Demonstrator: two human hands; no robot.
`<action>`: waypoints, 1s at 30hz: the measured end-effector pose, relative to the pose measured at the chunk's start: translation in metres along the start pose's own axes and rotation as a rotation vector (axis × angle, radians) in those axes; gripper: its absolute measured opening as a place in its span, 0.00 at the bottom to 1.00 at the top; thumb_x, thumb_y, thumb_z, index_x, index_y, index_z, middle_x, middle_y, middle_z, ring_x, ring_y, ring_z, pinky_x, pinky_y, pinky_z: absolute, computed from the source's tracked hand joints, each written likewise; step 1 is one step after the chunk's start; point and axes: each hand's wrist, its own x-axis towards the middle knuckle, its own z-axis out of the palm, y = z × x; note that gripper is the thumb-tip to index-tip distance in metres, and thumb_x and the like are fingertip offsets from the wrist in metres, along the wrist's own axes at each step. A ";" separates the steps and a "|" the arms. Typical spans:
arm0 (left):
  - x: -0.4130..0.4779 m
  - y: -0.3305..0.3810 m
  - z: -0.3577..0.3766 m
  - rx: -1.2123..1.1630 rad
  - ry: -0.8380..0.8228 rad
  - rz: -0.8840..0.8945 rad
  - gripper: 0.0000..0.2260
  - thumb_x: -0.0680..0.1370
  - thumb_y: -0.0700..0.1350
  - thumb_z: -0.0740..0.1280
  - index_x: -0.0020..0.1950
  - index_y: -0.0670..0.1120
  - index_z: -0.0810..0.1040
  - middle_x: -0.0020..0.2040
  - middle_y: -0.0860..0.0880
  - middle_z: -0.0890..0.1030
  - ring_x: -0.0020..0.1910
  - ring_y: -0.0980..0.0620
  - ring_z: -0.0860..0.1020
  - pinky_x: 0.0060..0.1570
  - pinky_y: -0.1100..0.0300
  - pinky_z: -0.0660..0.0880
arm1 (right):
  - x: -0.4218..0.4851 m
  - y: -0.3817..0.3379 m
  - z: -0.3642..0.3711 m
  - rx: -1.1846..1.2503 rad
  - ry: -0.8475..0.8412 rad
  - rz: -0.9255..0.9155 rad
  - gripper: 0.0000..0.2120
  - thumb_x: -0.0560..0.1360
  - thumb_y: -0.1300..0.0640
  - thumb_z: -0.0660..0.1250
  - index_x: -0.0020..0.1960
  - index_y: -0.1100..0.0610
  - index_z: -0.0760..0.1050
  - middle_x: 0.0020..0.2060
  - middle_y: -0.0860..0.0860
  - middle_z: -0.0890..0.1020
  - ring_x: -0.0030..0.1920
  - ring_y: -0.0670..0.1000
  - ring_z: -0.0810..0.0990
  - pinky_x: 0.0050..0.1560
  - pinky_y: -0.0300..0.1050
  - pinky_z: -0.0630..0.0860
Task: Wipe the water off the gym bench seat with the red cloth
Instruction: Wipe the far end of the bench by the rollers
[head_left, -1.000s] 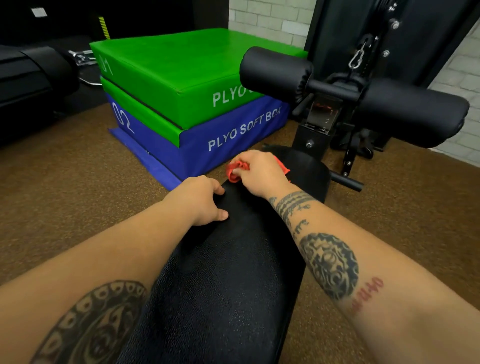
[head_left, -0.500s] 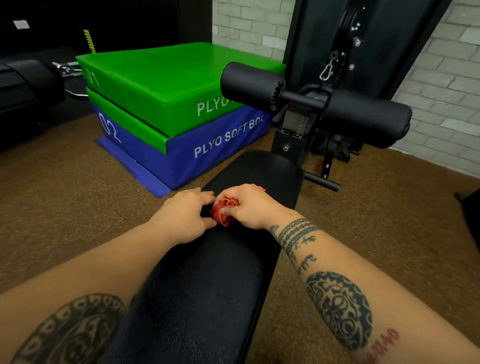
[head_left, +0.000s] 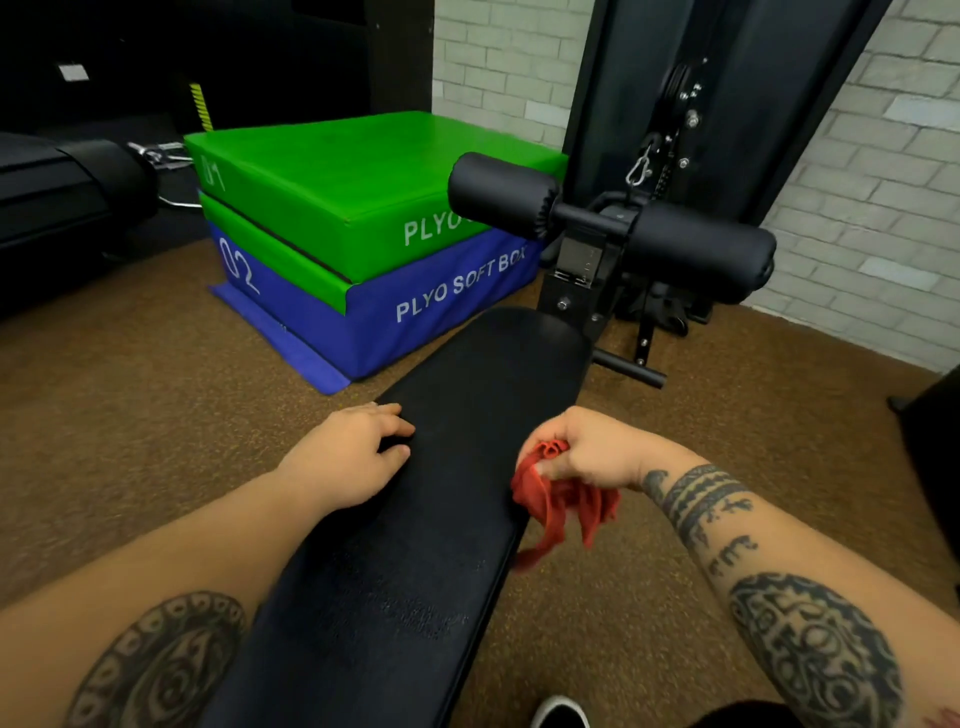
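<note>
gym bench seat (head_left: 457, 467), a long black padded worktop with a pebbled surface, runs from the bottom edge of the head view up toward the middle, narrowing to a rounded far end; whether any water sits on it cannot be told from the dark texture. brown speckled floor (head_left: 130, 441) spreads on both sides of it. beyond its far left side stands a stack of soft boxes, a green plyo box (head_left: 337, 192) marked 01 on top of a blue plyo box (head_left: 405, 317) marked 02 and lettered "plyo soft box". past the far end of the seat a black upright frame (head_left: 717, 93) rises against a pale brick wall (head_left: 857, 208), and two black roller pads (head_left: 701, 249) stick out sideways from a post just above the seat's end. both forearms reach in from the bottom corners, each tattooed. left hand (head_left: 348, 457) lies palm down on the left edge of the seat, fingers loosely curled with the thumb and fingertips touching the padding, holding nothing. right hand (head_left: 587, 452) hovers at the right edge of the seat, closed in a fist around the red cloth (head_left: 561, 504). the cloth is bunched in that grip and hangs down off the side of the bench, its loose folds dangling over the floor beside the seat's edge rather than on the top surface. a shoe tip (head_left: 561, 714), black with white, shows at the bottom by the floor.
</note>
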 end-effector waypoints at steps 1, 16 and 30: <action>-0.003 0.001 0.000 -0.005 0.005 -0.003 0.18 0.80 0.51 0.65 0.70 0.55 0.75 0.77 0.50 0.67 0.77 0.49 0.63 0.76 0.53 0.58 | 0.001 0.000 -0.001 0.043 0.108 -0.023 0.10 0.74 0.65 0.71 0.49 0.50 0.83 0.41 0.45 0.85 0.40 0.37 0.82 0.49 0.37 0.78; -0.053 0.001 0.009 -0.067 0.149 -0.150 0.16 0.80 0.50 0.65 0.67 0.53 0.78 0.74 0.50 0.72 0.76 0.48 0.66 0.76 0.49 0.58 | 0.051 -0.034 0.099 -0.264 0.578 -0.057 0.12 0.77 0.57 0.68 0.56 0.45 0.83 0.52 0.49 0.77 0.53 0.55 0.72 0.60 0.48 0.71; -0.112 0.020 0.016 -0.225 0.099 0.085 0.16 0.72 0.50 0.76 0.53 0.66 0.75 0.47 0.69 0.81 0.52 0.68 0.77 0.75 0.53 0.54 | -0.009 -0.075 0.144 0.109 0.321 -0.089 0.06 0.77 0.55 0.68 0.52 0.48 0.81 0.49 0.48 0.85 0.52 0.48 0.81 0.59 0.48 0.76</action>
